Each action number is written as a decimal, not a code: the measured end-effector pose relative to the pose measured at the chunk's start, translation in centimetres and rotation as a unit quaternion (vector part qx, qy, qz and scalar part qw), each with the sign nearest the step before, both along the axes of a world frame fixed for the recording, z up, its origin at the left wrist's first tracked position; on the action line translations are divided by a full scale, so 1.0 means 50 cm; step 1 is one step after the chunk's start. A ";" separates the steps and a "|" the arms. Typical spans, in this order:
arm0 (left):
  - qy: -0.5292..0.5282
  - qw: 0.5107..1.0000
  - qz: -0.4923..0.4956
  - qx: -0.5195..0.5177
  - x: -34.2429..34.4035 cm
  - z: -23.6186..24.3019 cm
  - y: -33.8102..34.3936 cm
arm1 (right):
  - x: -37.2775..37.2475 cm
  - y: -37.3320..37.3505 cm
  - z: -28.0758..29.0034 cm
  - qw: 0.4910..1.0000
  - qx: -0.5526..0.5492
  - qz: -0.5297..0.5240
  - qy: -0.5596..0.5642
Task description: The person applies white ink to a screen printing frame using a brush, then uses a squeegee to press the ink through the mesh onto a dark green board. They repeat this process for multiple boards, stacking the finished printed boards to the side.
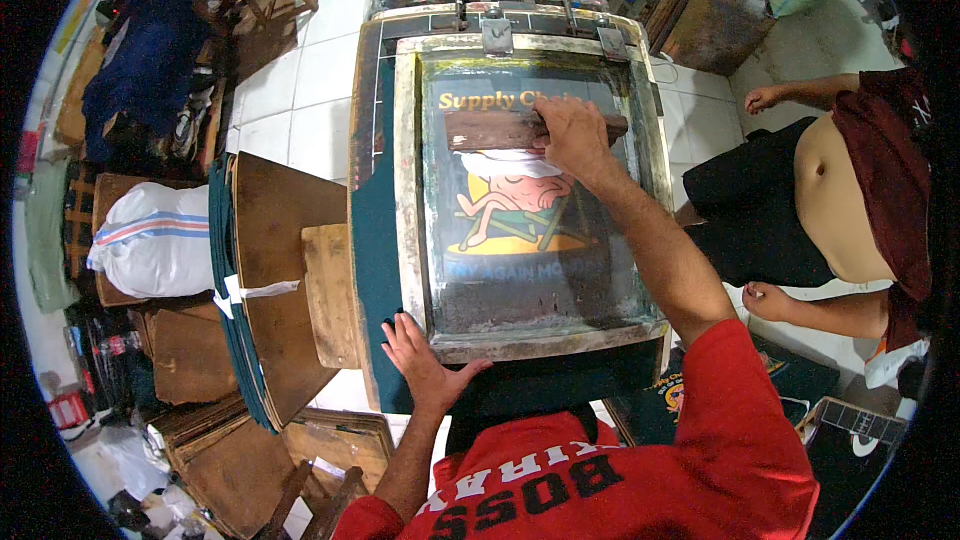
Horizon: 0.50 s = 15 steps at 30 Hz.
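A screen-printing frame [409,200] with worn, pale edges lies over dark green cloth [371,270] on the table before me. Through its mesh [510,312] show yellow lettering, a cartoon figure in a deck chair, and blue lettering below. My right hand [582,145] is closed on a brown wooden squeegee [488,130], which lies crosswise in the upper part of the frame, just under the yellow lettering. The squeegee's lower edge is hard to see. With fingers spread, my left hand [428,365] rests at the frame's near left corner and holds nothing.
Metal clamps [496,38] grip the frame's far edge. Left stand upright brown boards [280,270] with dark green cloth, and a white sack [160,235]. Another person [835,190] stands close on the right. Printed dark cloth [640,415] lies at the near right.
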<state>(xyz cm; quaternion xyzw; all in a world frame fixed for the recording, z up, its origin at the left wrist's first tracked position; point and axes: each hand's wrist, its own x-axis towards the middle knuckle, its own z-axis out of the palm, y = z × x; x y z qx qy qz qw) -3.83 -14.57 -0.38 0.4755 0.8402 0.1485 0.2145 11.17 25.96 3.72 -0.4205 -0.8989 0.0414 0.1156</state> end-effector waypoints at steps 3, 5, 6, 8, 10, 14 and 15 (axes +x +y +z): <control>0.013 1.000 -0.016 0.003 0.000 -0.004 -0.006 | -0.009 -0.014 -0.002 1.000 -0.005 0.006 0.027; 0.021 1.000 -0.020 -0.010 0.000 -0.005 -0.009 | -0.016 -0.017 0.005 0.999 -0.035 0.005 0.035; 0.028 0.999 -0.022 -0.019 0.000 -0.005 -0.009 | -0.018 -0.018 0.009 0.998 -0.050 0.000 0.032; 0.032 0.999 -0.022 -0.037 0.000 -0.004 -0.009 | -0.018 -0.022 0.018 0.997 -0.063 0.000 0.036; 0.030 0.998 -0.024 -0.051 0.000 -0.003 -0.008 | -0.012 -0.030 0.025 0.997 -0.066 0.006 0.043; 0.027 0.996 -0.025 -0.076 0.000 0.003 -0.004 | 0.000 -0.050 0.024 0.997 -0.074 0.027 0.026; 0.026 0.996 -0.025 -0.078 0.000 0.005 -0.002 | 0.001 -0.054 0.020 0.996 -0.075 0.027 0.036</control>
